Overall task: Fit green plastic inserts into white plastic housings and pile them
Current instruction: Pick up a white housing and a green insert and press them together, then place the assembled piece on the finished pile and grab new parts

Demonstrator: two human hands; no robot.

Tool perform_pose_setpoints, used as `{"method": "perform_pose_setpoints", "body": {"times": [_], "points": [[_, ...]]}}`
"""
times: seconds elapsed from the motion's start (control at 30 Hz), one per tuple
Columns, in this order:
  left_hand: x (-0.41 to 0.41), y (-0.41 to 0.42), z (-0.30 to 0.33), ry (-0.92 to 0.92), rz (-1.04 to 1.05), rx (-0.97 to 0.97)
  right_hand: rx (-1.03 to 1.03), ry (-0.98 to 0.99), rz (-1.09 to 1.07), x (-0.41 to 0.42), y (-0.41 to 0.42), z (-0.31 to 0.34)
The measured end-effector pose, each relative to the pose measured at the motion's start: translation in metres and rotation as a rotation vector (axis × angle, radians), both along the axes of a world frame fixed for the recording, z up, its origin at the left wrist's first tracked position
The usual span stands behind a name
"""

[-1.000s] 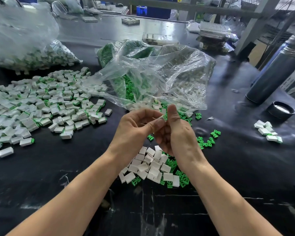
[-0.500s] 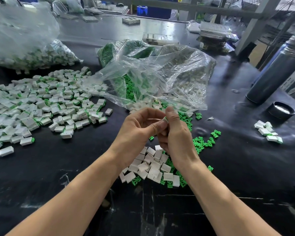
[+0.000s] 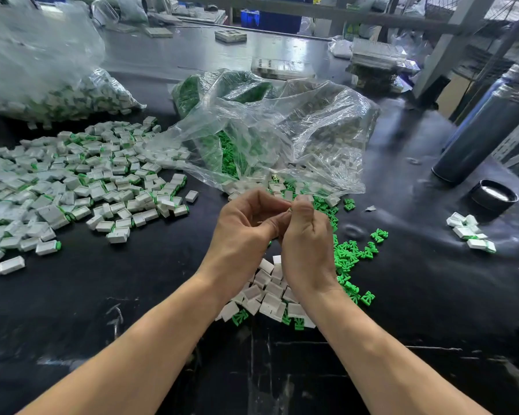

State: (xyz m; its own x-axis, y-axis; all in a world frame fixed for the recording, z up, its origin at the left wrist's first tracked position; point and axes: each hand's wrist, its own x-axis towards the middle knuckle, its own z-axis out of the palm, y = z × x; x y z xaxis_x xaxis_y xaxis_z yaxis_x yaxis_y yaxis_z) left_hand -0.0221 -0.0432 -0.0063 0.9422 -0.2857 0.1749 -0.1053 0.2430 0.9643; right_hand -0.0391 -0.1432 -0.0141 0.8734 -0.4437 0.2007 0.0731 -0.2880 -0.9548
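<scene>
**Insert and housing brought together above the loose stock**

Where the two hands meet over the black table (image 3: 417, 295), a small part is pinched between them: the left hand (image 3: 246, 232) is curled with thumb and forefinger closed towards the right hand (image 3: 307, 250), whose thumb is pressed down at the meeting point. The part itself is almost wholly hidden by the fingers; whether insert and housing are already seated cannot be told. The hands are held directly above the empty white housings (image 3: 270, 292) and beside the loose green inserts (image 3: 351, 256), presumably so that each piece is within short reach. Finished pieces (image 3: 81, 187), white blocks showing a green edge at one end, are spread in a broad pile to the left, well apart from the unassembled stock. Further stock is spilled from a clear plastic bag (image 3: 282, 133) just behind the hands.
</scene>
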Motion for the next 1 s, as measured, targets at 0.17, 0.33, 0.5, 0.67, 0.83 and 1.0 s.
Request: {"method": "perform_pose_setpoints", "body": {"times": [0.17, 0.33, 0.5, 0.67, 0.83, 1.0], "points": [[-0.001, -0.002, 0.001, 0.018, 0.003, -0.01, -0.027, -0.018, -0.017, 0.001, -0.002, -0.003], [-0.002, -0.002, 0.0, 0.021, 0.009, 0.009, -0.04, -0.027, -0.015, 0.003, -0.002, -0.006], [-0.002, -0.001, 0.0, 0.006, 0.012, 0.01, -0.012, -0.034, -0.023, 0.004, 0.0, -0.007], [-0.001, 0.002, 0.002, -0.001, 0.037, 0.048, 0.111, 0.017, 0.075, -0.002, -0.003, 0.001], [0.008, 0.011, 0.003, -0.047, 0.149, 0.165, 0.01, 0.009, 0.069, -0.003, -0.022, 0.001], [0.015, 0.02, 0.002, -0.061, 0.219, 0.296, -0.047, 0.007, 0.052, 0.0, -0.031, -0.005]]}}
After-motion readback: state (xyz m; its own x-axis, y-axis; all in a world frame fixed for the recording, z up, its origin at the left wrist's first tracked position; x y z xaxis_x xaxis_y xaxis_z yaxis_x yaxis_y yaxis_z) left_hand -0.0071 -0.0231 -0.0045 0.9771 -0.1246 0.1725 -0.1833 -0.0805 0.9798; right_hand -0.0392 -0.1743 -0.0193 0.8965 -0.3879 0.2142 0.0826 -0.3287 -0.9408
